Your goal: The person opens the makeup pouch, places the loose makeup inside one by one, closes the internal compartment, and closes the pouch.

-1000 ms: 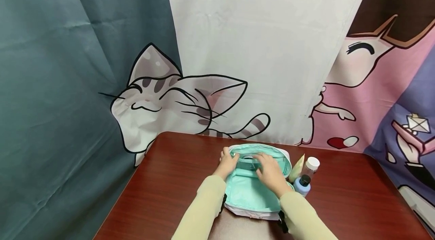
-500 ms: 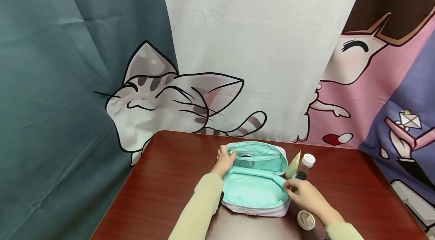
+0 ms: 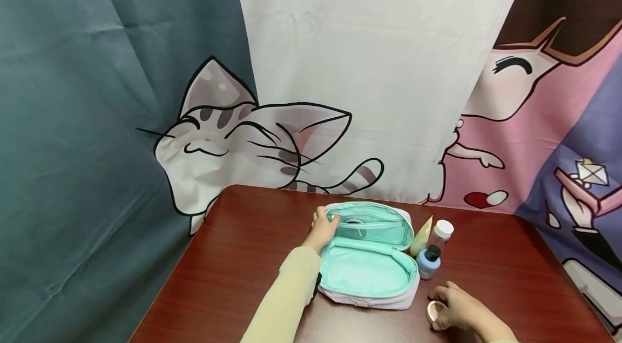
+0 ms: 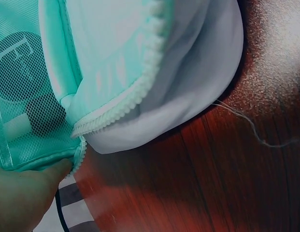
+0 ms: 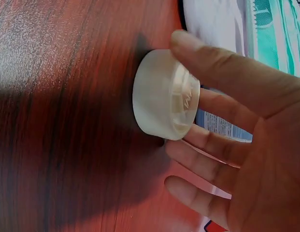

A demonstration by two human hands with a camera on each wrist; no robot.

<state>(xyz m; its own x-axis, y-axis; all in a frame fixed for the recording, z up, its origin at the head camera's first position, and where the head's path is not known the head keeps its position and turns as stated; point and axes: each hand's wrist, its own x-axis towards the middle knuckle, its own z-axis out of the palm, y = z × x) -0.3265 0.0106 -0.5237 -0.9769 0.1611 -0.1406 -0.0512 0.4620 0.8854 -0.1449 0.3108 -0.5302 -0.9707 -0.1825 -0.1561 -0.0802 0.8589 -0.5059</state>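
Observation:
A mint-lined toiletry bag (image 3: 369, 273) lies unzipped on the table. Its raised lid has a mesh pocket (image 4: 24, 111) holding a dark round item marked with an F and a small item with a white end. My left hand (image 3: 322, 230) pinches the left edge of that lid, the thumb over the zip tape. To the bag's right, my right hand (image 3: 459, 308) holds a small round cream-coloured jar (image 5: 154, 96) with a clear, sectioned top. The thumb is on one side and the fingers on the other; fingertips behind the jar are hidden.
Beside the bag stand a blue bottle with a black cap (image 3: 428, 263), a clear bottle with a white cap (image 3: 443, 230) and a pale green tube (image 3: 420, 237). A cartoon-printed curtain (image 3: 389, 62) hangs behind the brown table (image 3: 233, 278).
My right hand has left the bag's mesh pocket, passed the blue bottle, and come down to the round jar at the front right. The left hand keeps hold of the lid's edge.

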